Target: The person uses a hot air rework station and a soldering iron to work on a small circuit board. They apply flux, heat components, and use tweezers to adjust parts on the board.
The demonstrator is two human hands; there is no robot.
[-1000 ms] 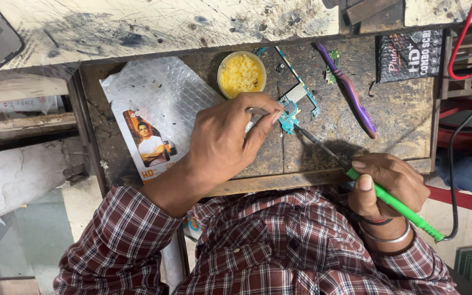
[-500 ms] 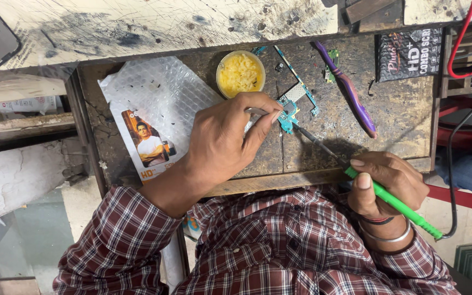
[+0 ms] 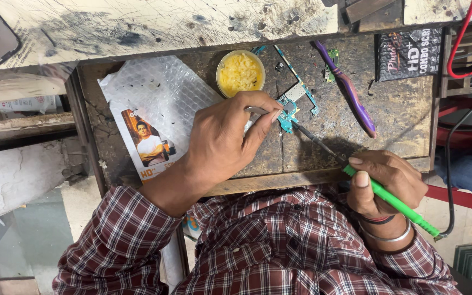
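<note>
Two hands at work. Your left hand (image 3: pixel 222 136) pinches a thin metal tool against the circuit board (image 3: pixel 296 101) (near the bench's far edge); your right hand (image 3: pixel 386 183) grips the soldering iron (image 3: pixel 391 199), tip touching the board. Soldering appears underway; next calls for steady tip contact.

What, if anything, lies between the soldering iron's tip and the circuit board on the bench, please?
Nothing visible does. The right hand holds the green soldering iron, its tip at the circuit board. The left hand steadies the board from the other side with a thin metal tool.
</note>
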